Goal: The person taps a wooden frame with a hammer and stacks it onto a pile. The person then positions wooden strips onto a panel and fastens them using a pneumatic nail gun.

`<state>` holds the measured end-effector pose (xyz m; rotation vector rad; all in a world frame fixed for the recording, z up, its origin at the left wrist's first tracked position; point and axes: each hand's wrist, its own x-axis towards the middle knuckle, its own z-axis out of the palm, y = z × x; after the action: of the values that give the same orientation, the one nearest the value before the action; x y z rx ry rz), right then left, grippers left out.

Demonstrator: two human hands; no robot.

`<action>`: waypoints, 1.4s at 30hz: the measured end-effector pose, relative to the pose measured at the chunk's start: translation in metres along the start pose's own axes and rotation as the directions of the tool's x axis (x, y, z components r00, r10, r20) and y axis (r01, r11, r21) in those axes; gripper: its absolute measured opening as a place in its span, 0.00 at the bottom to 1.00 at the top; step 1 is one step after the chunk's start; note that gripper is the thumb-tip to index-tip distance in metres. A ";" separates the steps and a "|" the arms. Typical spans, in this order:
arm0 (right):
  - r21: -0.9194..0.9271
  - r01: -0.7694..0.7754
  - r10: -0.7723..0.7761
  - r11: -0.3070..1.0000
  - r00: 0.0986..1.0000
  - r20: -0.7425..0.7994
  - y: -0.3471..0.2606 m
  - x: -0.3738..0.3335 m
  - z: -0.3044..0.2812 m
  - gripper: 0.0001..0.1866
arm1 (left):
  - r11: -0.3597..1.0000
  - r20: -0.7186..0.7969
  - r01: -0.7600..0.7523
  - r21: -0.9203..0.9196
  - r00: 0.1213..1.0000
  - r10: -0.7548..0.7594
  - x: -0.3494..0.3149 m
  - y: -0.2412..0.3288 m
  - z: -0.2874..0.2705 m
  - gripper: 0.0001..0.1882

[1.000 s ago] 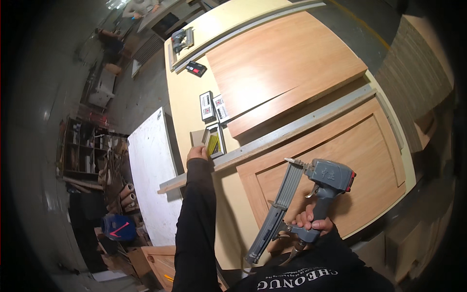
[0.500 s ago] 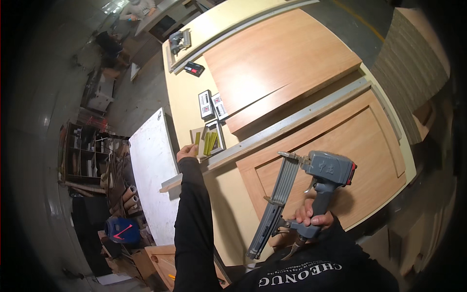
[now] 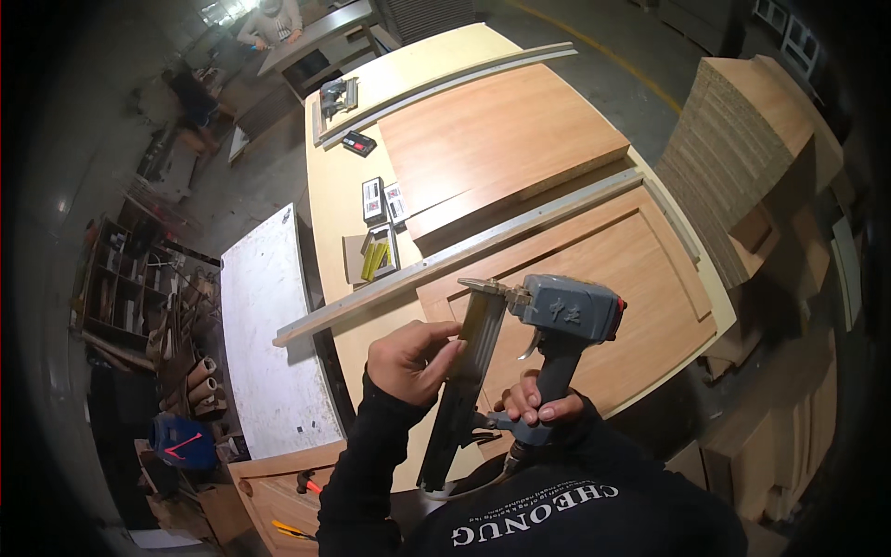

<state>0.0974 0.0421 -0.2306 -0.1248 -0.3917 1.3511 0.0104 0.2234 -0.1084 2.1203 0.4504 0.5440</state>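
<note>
Left hand moved from bench to nail gun.

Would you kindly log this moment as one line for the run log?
right hand: grips nail gun handle | left hand: fingers on magazine | wooden door panel: flat on workbench

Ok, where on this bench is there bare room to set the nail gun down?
The pale strip of bench left of the wooden panels is partly free: bare between the black remote-like item and the small boxes. The near door panel has open face beyond the nail gun. It is crowded around the staple tray.
</note>
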 end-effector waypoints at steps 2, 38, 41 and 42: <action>-0.016 0.001 -0.001 1.000 1.000 -0.014 0.006 -0.009 0.006 0.10 | 1.000 -0.011 -0.030 0.007 0.999 0.030 -0.010 0.005 0.004 0.08; 0.243 0.248 -0.196 0.938 0.956 -0.218 0.033 -0.036 0.038 0.09 | 0.975 0.114 0.077 -0.209 0.992 -0.054 -0.181 -0.014 -0.070 0.27; 0.261 0.219 -0.172 0.940 0.966 -0.191 0.038 -0.036 0.027 0.08 | 0.851 -0.041 0.141 -0.505 0.982 -0.187 -0.211 -0.013 -0.028 0.29; 0.263 0.184 -0.142 0.947 0.975 -0.171 0.039 -0.036 0.025 0.08 | 0.870 -0.098 0.104 -0.482 0.980 -0.172 -0.214 -0.019 -0.015 0.29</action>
<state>0.0466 0.0123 -0.2269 0.0396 -0.0805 1.2100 -0.1790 0.1366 -0.1619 1.5712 0.4862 0.6470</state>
